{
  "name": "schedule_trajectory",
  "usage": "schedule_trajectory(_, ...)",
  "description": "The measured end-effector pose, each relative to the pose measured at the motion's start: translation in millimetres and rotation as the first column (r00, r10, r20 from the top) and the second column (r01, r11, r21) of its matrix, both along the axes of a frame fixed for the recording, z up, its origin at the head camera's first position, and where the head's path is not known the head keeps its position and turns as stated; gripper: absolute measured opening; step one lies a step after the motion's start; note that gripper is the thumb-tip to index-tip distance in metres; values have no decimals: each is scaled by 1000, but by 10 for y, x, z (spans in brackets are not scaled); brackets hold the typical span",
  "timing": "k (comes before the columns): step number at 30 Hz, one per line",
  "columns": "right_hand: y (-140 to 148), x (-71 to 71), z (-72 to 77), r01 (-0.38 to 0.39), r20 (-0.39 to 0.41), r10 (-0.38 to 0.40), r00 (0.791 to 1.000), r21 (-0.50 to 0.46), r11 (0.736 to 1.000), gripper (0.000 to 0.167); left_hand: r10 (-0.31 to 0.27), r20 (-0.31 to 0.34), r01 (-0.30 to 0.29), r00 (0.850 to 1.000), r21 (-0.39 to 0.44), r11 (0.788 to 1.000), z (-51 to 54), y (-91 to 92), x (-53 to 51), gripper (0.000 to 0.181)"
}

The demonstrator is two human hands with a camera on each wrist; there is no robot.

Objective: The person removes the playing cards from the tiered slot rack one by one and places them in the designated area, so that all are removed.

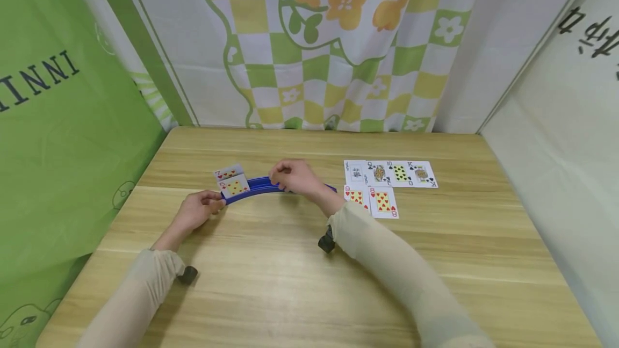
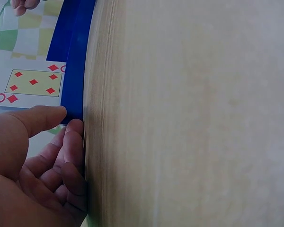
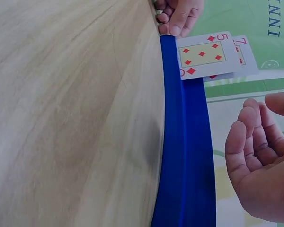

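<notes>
A curved blue card holder (image 1: 261, 185) lies across the middle of the table. The five of diamonds (image 2: 33, 82) stands in its front slot at the left end, and the red seven (image 1: 229, 172) stands behind it, partly covered. My left hand (image 1: 197, 211) pinches that left end of the holder between thumb and fingertips. Above the holder's middle is my right hand (image 1: 297, 177); in the right wrist view its fingers (image 3: 248, 142) are loosely bent, the thumb is apart from them, and nothing is held.
To the right, playing cards lie face up in two rows: a joker (image 1: 355, 172), queen (image 1: 379, 173), ten (image 1: 399, 173) and king (image 1: 422, 174) behind, the nine of hearts (image 1: 355, 196) and eight of hearts (image 1: 383, 202) in front. Patterned curtains hang behind the wooden table (image 1: 271, 283).
</notes>
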State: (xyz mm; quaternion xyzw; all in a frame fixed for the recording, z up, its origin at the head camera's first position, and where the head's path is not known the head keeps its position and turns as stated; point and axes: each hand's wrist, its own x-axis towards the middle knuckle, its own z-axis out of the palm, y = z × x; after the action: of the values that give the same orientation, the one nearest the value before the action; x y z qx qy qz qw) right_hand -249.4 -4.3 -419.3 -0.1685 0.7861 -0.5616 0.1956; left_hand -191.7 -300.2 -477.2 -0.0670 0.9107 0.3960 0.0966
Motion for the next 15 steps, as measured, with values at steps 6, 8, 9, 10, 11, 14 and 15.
schedule_trajectory(6,-101,-9,-26,-18,-14,18,1000,-5,1000,20,-3,-1,3,1000,-6,1000,-8,-14,-9,41)
schedule_trajectory(8,-143,-13,-28,-22,-27,22,999,1,1000,23,-2,-4,2,1000,-7,1000,-11,-19,-10,41)
schedule_trajectory(9,-165,-15,-31,-22,-33,22,999,5,1000,23,-2,-4,2,1000,-7,1000,-12,-19,-10,41)
schedule_trajectory(10,-187,-19,-35,-24,-35,24,999,0,1000,23,-1,-6,1,1000,-8,1000,-13,-19,-10,41)
schedule_trajectory(11,-208,-20,-38,-26,-38,26,999,-2,1000,23,-2,-6,2,1000,-9,1000,-14,-19,-10,41)
schedule_trajectory(14,-269,-34,-63,-34,-45,33,998,-6,999,21,-4,-9,4,1000,-14,1000,-14,-16,-10,40)
schedule_trajectory(15,-286,-37,-68,-36,-43,36,998,-7,999,21,-6,-8,6,1000,-15,1000,-14,-15,-10,40)
